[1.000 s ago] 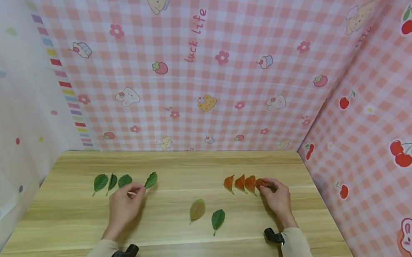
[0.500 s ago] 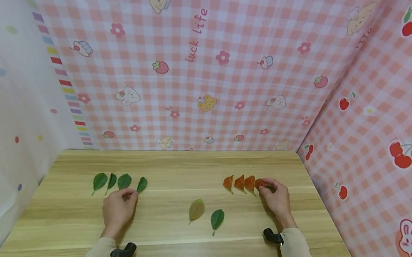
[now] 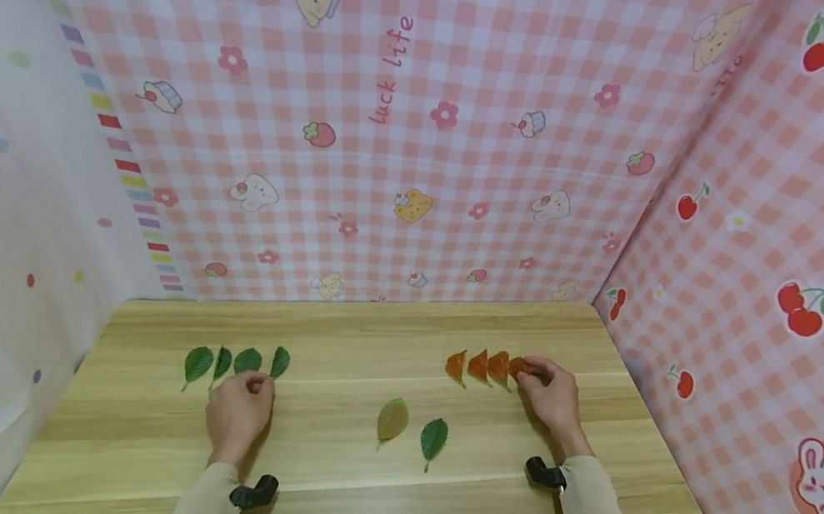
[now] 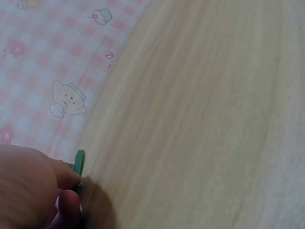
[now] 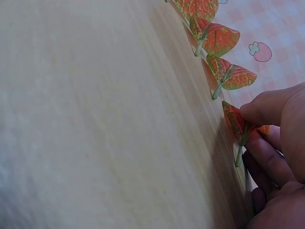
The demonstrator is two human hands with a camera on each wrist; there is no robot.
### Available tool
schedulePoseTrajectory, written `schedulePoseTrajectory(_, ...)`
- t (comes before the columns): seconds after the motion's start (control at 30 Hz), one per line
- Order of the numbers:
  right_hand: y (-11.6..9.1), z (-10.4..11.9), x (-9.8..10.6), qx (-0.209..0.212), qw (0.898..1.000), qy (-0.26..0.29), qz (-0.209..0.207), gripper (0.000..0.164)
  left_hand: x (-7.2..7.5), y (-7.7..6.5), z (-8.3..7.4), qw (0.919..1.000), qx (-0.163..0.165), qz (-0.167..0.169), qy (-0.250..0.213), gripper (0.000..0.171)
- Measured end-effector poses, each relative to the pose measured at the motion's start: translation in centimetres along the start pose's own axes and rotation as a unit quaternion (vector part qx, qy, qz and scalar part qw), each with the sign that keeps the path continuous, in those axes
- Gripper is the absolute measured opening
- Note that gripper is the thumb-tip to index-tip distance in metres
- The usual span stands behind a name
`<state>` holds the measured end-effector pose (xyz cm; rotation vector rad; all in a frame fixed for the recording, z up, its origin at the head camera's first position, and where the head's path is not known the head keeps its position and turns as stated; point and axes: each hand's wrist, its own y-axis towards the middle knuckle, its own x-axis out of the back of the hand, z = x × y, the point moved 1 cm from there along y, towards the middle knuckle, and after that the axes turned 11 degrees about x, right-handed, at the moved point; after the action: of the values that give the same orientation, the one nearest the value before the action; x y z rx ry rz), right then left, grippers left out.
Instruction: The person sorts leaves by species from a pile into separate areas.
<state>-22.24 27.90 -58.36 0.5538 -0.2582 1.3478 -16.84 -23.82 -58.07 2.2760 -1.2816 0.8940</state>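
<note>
At the left of the table, my left hand [image 3: 238, 413] pinches a green leaf [image 3: 281, 361] near its stem end. Three other green leaves [image 3: 199, 363] lie in a row just left of it. In the left wrist view the pinched leaf [image 4: 80, 162] shows edge-on beside the fingertips. Over on the right, my right hand [image 3: 555, 397] holds a folded red-orange leaf [image 5: 233, 119] between thumb and fingers. It stands at the right end of a row with three similar red-orange leaves [image 3: 478, 366], their stems toward me.
A yellowish-green leaf [image 3: 392, 419] and another green leaf [image 3: 434, 437] lie mid-table, between the hands. The wooden table [image 3: 348, 507] meets a pink checked cloth wall [image 3: 365, 170] at the back and a second cloth [image 3: 749, 238] at the right.
My left hand has moved left with its green leaf, from apart from the green row to close by its right end. My right hand has stayed on the red-orange leaf.
</note>
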Motion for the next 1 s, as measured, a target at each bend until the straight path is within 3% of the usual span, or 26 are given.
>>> schedulePoseTrajectory(1.0, -0.14, 0.13, 0.05, -0.005, 1.0, -0.004, 0.009, 0.034, 0.14, -0.23, 0.01, 0.9989, -0.023, -0.038, -0.013, 0.021)
